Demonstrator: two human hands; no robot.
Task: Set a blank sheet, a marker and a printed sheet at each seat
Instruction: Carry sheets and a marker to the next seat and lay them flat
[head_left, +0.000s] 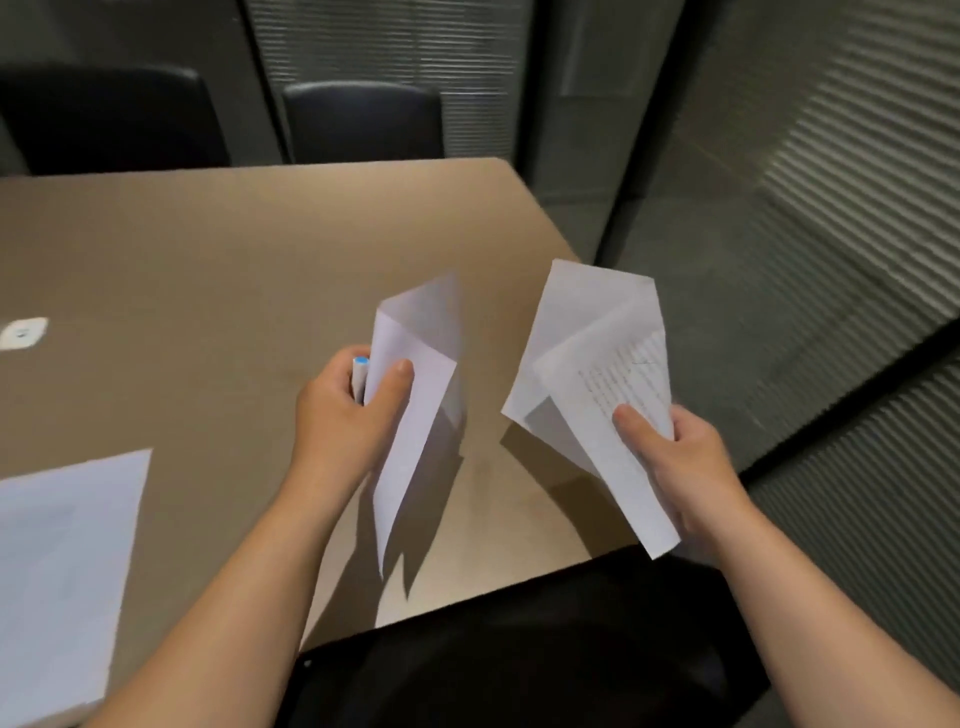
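- Sheets are lying at the far left: a white sheet (67, 571) is resting flat on the table (234, 249), by the near edge, which I judge to be a seat already being served.
- Farther back on the left, a small white rounded insert (23, 332) is sitting flush in the matte tan tabletop.
- Two dark padded chairs (363, 119) are standing at the far side, showing me where seats remain.
- My left hand (348, 410) is curling round a folded bundle of blank sheets (415, 395), thumb pressing on top, and is pinching a marker (359, 379) with a blue end behind them, so both are travelling together.
- The thin paper is bending and casting sharp shadows on the table.
- My right hand (675, 457) is gripping the printed sheets (618, 379), thumb on the text, a plain page fanning out behind; keeping kinds apart should make dealing easier.
- A black chair (545, 665) is sitting below my arms.
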